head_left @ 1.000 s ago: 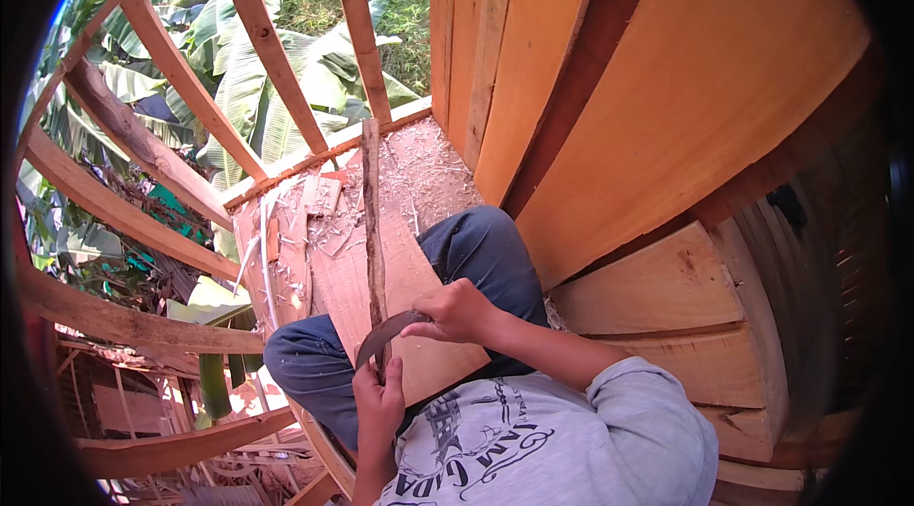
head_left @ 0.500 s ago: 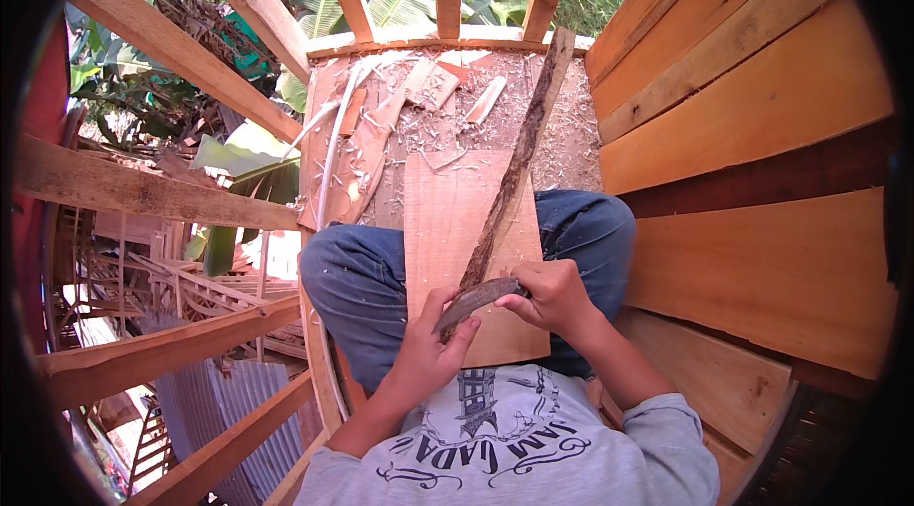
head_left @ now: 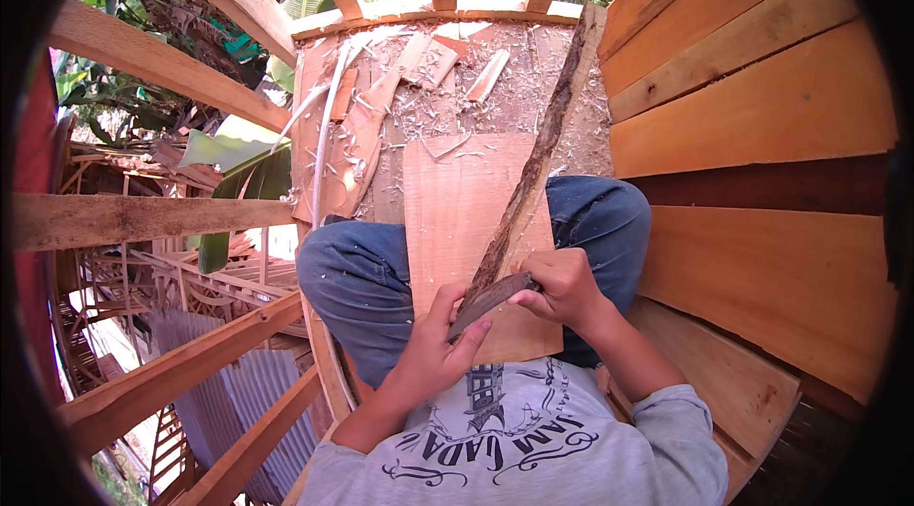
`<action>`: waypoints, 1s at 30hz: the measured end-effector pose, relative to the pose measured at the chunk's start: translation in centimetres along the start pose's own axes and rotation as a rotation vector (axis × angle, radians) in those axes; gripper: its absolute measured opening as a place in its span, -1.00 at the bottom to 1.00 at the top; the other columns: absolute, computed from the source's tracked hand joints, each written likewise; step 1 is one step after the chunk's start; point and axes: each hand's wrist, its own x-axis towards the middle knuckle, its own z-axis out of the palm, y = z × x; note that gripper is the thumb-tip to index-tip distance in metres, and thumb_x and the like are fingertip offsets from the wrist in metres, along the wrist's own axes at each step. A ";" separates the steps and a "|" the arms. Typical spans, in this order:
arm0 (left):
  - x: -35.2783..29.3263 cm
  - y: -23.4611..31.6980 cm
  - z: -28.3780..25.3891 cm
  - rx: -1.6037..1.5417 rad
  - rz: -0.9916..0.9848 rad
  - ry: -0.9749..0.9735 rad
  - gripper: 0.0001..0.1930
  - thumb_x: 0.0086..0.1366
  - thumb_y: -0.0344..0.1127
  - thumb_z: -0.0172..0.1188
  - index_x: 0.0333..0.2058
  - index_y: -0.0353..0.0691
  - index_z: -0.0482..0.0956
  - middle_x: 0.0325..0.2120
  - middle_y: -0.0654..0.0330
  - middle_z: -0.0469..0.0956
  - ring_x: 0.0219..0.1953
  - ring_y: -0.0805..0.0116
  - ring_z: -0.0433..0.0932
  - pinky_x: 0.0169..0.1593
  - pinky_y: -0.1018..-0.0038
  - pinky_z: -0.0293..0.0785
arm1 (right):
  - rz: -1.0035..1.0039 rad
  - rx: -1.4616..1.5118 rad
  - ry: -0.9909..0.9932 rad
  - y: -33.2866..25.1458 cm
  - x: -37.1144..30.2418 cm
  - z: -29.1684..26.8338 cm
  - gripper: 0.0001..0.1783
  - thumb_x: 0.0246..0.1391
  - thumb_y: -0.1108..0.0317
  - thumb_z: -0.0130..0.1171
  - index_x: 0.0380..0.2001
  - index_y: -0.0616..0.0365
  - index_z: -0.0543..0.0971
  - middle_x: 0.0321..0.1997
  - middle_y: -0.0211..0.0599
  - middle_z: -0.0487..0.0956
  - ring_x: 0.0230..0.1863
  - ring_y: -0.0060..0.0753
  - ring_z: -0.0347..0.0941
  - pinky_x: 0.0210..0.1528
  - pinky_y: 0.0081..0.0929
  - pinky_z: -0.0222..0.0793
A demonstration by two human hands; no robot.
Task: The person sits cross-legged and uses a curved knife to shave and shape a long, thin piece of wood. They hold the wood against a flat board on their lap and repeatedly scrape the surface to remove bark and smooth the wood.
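My left hand (head_left: 438, 342) pinches one end of a short, dark, curved blade-like piece (head_left: 491, 304) between thumb and fingers. The fingers of my right hand (head_left: 564, 289) are closed round its other end; what kind of tool it is I cannot make out. Under it lies a long wooden strip (head_left: 533, 178) with rough dark bark, slanting from near my left fingers to the far right. The strip crosses a flat pale board (head_left: 433, 220) set between my bent knees. Whether the piece touches the strip is hard to see.
Shavings and scraps cover the wooden floor (head_left: 533, 78) ahead, among them a small block (head_left: 486, 76) and offcuts (head_left: 428, 63). Wooden rails (head_left: 152, 218) enclose the left and far sides. Orange-brown planks (head_left: 743, 144) form a wall close on the right.
The bark strip's far end now appears farther right and higher. Both hands and the dark piece have shifted slightly right, and the whole view has moved a little. The grip looks the same.
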 end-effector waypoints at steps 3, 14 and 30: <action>-0.2 -0.3 0.1 -0.061 -0.023 0.023 -0.63 0.22 -0.47 0.08 -0.01 -0.36 0.25 -0.35 0.15 0.51 -0.40 0.63 0.40 -0.35 0.67 0.29 | 0.258 0.273 0.189 0.9 0.6 0.0 -0.53 -0.01 -0.07 0.17 -0.66 0.15 0.48 -0.74 -0.29 0.38 -0.70 -0.20 0.39 -0.66 -0.42 0.23; -0.4 0.4 -0.4 -0.049 0.021 -0.004 -0.64 0.22 -0.45 0.10 -0.02 -0.36 0.26 -0.45 0.17 0.51 -0.44 0.60 0.44 -0.38 0.66 0.32 | 0.070 0.124 0.063 -0.2 0.1 -0.1 -0.57 -0.02 0.00 0.20 -0.65 0.15 0.49 -0.72 -0.32 0.43 -0.69 -0.28 0.43 -0.66 -0.45 0.25; -0.8 0.7 -0.3 -0.001 0.165 0.049 -0.63 0.21 -0.41 0.14 -0.04 -0.32 0.28 -0.61 0.24 0.46 -0.55 0.60 0.42 -0.48 0.61 0.32 | -0.002 0.115 0.072 -1.1 0.1 -0.8 -0.59 0.03 0.03 0.18 -0.60 0.18 0.51 -0.71 -0.27 0.41 -0.69 -0.23 0.40 -0.66 -0.46 0.22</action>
